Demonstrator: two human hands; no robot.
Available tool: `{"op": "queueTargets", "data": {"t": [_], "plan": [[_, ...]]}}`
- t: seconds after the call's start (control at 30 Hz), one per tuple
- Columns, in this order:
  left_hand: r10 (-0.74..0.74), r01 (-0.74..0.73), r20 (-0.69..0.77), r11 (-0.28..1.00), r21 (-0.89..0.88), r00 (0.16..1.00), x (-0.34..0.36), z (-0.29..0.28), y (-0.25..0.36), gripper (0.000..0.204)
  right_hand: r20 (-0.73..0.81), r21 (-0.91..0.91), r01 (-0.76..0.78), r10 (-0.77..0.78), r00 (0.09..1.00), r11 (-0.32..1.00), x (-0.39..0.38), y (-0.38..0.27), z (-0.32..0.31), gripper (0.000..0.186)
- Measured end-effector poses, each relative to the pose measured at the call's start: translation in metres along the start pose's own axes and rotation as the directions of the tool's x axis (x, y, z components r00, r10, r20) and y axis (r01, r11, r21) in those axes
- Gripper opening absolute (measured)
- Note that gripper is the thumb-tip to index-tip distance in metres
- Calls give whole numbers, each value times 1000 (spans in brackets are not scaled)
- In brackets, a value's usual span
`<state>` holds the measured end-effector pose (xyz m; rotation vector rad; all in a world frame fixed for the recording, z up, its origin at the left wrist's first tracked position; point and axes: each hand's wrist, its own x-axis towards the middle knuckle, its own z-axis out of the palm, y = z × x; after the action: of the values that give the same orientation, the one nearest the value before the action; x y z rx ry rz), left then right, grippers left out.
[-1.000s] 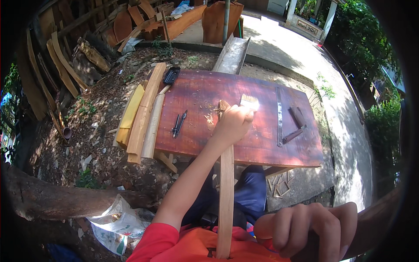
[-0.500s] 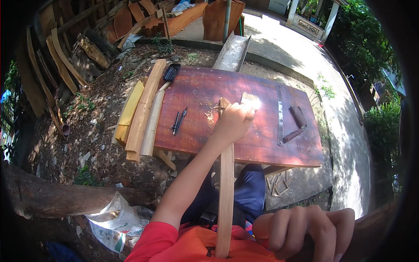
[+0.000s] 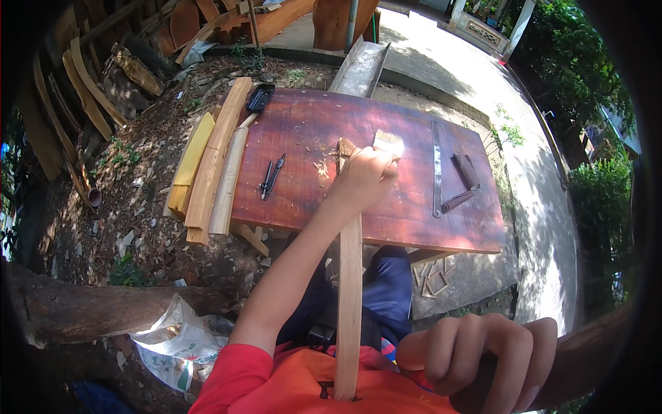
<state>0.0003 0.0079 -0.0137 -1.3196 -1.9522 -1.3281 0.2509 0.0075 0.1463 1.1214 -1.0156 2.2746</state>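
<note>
My left hand (image 3: 364,178) is closed over the wooden strip (image 3: 349,297), near its far end on the table. A flat brush (image 3: 388,143) with pale bristles sticks out past its fingers, its handle hidden in the hand. The strip runs from the tabletop back to my chest. Wood shavings (image 3: 321,168) lie just left of the strip's far end. My right hand (image 3: 493,355) is held close at the lower right, fingers curled. Whatever it may hold is hidden behind the fingers; a brown log (image 3: 596,348) shows behind it.
On the reddish table (image 3: 303,114) lie a pair of compasses (image 3: 274,176), a metal ruler (image 3: 436,169), brown folded pieces (image 3: 466,172) and a black tray-like object (image 3: 260,98). Several boards (image 3: 219,162) line its left edge. A white sack (image 3: 176,338) and a trunk (image 3: 103,310) are at lower left.
The view has shifted slightly, so the table sits a little higher and further left. The brush's bristles show more clearly. My left hand stays at the strip; my right hand remains curled.
</note>
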Motion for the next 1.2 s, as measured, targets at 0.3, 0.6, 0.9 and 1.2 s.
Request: {"op": "queueTargets", "data": {"t": [0.3, 0.6, 0.9, 1.2], "plan": [[59, -59, 53, 998, 4, 997, -1, 0, -5, 9, -213, -235, 23, -75, 974, 972, -37, 15, -53, 54], [37, -37, -23, 999, -3, 999, 0, -3, -3, 9, -385, -291, -50, -69, 920, 955, -53, 15, -67, 68], [87, -89, 28, 993, 83, 996, -2, 0, -6, 12, -363, -363, -79, -63, 930, 929, -55, 22, -69, 70], [75, -74, -12, 994, 75, 997, -3, 0, -5, 17, -374, -438, -106, -74, 924, 893, -50, 35, -65, 66]]}}
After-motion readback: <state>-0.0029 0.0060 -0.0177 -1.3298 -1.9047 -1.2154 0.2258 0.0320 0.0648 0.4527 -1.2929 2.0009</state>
